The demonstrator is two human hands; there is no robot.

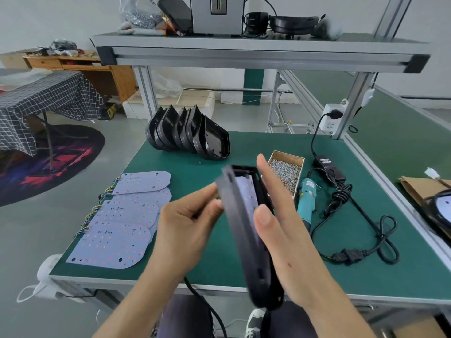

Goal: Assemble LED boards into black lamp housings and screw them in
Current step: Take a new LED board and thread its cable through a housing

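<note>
A black lamp housing with a white LED board inside is held tilted on edge above the green table, blurred by motion. My left hand pinches its left rim with curled fingers. My right hand lies flat along its right side, fingers straight and thumb on the rim. Several loose LED boards with coloured wires lie fanned out on the table's left. Empty black housings stand stacked on edge at the back.
A cardboard box of screws sits right of my hands. Beside it lies a teal electric screwdriver with its black cable and power brick. An aluminium frame shelf spans overhead. A finished lamp on cardboard is at the far right.
</note>
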